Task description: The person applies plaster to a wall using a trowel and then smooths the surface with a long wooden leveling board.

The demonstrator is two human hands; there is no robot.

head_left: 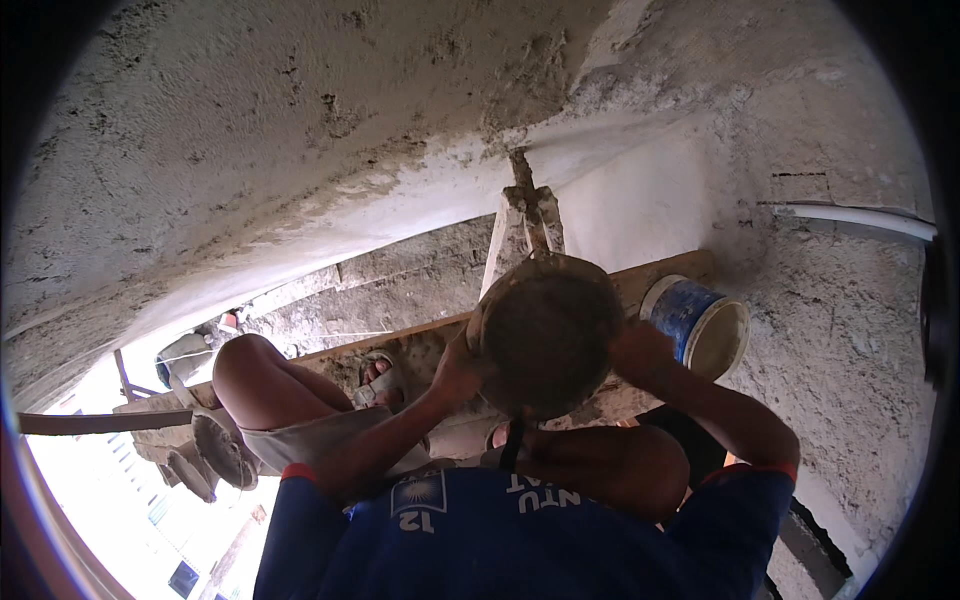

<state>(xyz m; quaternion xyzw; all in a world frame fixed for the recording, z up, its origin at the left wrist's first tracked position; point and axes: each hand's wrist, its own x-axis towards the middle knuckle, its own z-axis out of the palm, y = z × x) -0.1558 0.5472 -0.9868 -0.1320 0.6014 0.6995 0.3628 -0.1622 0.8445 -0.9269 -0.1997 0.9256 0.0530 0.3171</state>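
Observation:
A round, dirt-coated bucket is tilted so its dark mouth faces me, above the plank in front of my knees. My left hand grips its left side, with the fingers partly hidden behind it. My right hand is closed at the right side of the rim. What lies inside the bucket is too dark to make out. Just right of my right hand stands a blue and white plastic pail, its pale mouth turned toward me.
A long wooden plank runs under my feet. Beyond the bucket rises a mortar-stained wooden support. Rough plastered walls close in at right and overhead, with a white pipe. Dirty buckets hang by the plank's left end, beside a bright drop.

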